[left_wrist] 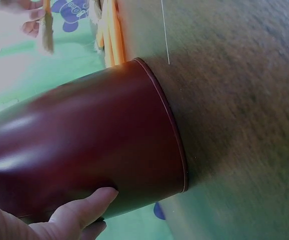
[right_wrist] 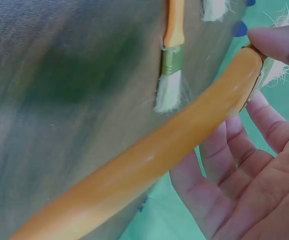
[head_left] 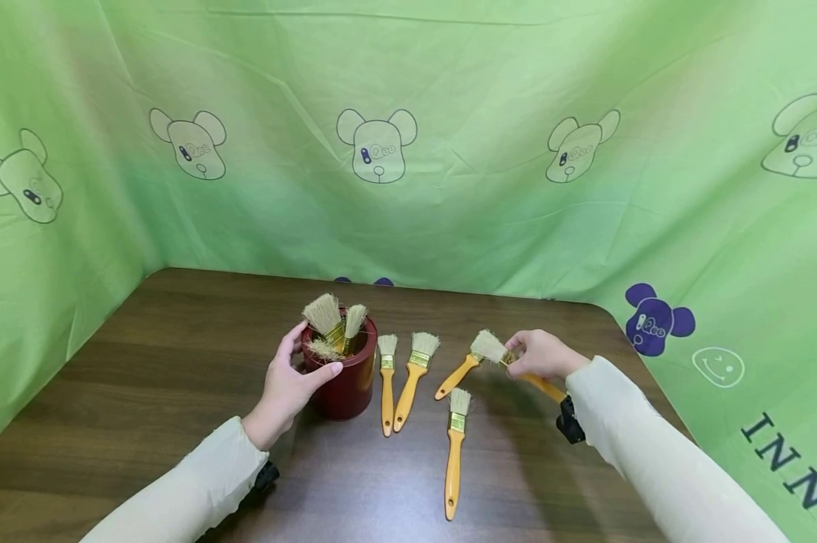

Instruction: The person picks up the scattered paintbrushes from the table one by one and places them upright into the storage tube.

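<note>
My left hand [head_left: 287, 388] grips a dark red cylindrical pot [head_left: 343, 392] that stands upright on the table, thumb on the near side by the rim. Bristle heads of paintbrushes [head_left: 324, 314] stick up out of the pot; their handles are hidden inside. Over on the right, my right hand [head_left: 542, 354] pinches another paintbrush [right_wrist: 149, 157] by its metal band, bristles pointing left and the orange handle slanting down toward the wrist. In the right wrist view it is lifted off the table. Its bristles overlap a lying paintbrush [head_left: 456, 379] in the head view.
Two paintbrushes [head_left: 387, 388] lie side by side just right of the pot, bristles away from me. One more paintbrush [head_left: 454, 467] lies nearer to me. Behind the brown wooden table [head_left: 198, 317] hangs a green printed cloth [head_left: 449, 226], which also runs along both sides.
</note>
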Available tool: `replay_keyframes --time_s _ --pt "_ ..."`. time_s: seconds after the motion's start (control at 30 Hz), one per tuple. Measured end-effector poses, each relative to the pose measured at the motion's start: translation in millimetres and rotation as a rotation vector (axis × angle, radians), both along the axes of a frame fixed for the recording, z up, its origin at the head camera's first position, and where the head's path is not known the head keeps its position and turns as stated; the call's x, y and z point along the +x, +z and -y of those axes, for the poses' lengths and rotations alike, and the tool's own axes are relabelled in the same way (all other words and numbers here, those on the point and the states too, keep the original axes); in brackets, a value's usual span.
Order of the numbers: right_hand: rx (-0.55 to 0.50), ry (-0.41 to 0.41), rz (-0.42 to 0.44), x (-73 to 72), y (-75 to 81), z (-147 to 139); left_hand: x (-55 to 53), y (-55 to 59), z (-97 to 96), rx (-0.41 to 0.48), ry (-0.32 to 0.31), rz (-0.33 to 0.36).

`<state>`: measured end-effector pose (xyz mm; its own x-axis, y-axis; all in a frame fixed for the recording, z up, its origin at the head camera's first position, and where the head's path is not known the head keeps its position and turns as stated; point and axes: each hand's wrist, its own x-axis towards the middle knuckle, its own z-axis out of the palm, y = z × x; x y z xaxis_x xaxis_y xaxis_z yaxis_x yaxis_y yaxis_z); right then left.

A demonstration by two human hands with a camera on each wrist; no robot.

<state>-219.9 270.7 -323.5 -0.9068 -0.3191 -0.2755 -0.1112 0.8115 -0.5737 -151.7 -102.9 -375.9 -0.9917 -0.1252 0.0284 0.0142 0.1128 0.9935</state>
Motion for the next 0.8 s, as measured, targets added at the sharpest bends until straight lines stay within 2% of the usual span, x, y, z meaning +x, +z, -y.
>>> replay_keyframes --time_s 0.13,0.27,0.37,0.57,0.7,0.8 --pt "-0.012 0.016 -0.054 -2.2 4.6 4 0.2 0.3 -0.3 -0.005 0.001 0.000" --pt "-0.037 -0.017 -0.134 -4.2 7.7 9 0.2 0.4 -0.1 -0.009 0.004 0.002" --pt "-0.104 -0.069 -0.176 -5.2 10.5 12 -0.1 0.2 0.3 -0.007 0.004 0.001" --pt "-0.281 -0.128 -0.135 -5.6 17.8 19 -0.8 0.1 0.4 -0.012 0.003 0.003" --pt "-0.340 -0.101 -0.113 -3.0 23.8 24 -0.8 0.3 -0.2 -0.013 -0.003 0.012" --pt "-0.428 -0.087 -0.111 -1.1 27.0 30 -0.3 0.7 0.6 -0.013 0.003 0.023"
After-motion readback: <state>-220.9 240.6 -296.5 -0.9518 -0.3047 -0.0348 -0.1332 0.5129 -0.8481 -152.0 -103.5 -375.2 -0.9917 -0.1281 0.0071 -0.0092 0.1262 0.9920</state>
